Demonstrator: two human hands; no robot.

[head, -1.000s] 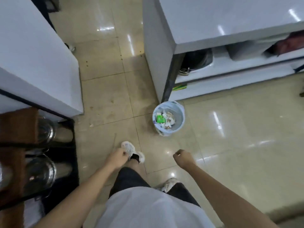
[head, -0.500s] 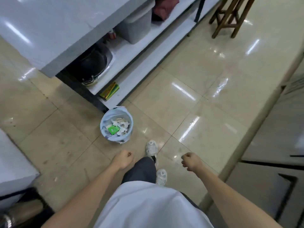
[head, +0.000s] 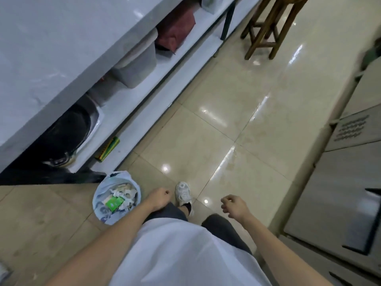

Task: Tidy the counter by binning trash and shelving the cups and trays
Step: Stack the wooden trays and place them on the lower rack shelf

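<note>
At the far left, a white counter (head: pixel 51 48) runs slantwise toward the top of the view, with open shelves under its top. On the shelf (head: pixel 127 100) near the counter's left end sits a dark round pot (head: pixel 64 137); further along the same shelf stands a grey plastic tub (head: pixel 138 62), then a dark red bag (head: pixel 177 32) just beside the tub. On the lowest ledge, near the counter's left corner, lies a flat green and yellow packet (head: pixel 108 148). On the floor (head: pixel 216 120) just off that corner stands a small bin (head: pixel 115 200) lined with a pale blue bag and holding crumpled white paper and a green carton (head: pixel 114 202). The left hand (head: pixel 157 198) hangs just right of the bin, above the person's dark shorts, its fingers curled loosely inward and holding nothing. A white shoe (head: pixel 183 194) is planted on the tile between the two hands. The right hand (head: pixel 235 206) hangs well apart from the bin, fingers loosely curled as well, with nothing in it. A white shirt (head: pixel 185 254) fills the bottom middle of the view. Toward the top right stands a wooden stool (head: pixel 270 23) on the glossy floor, close to the counter's far end. Along the right edge runs a grey cabinet (head: pixel 340 193) with a panel of small print too blurred to read.
</note>
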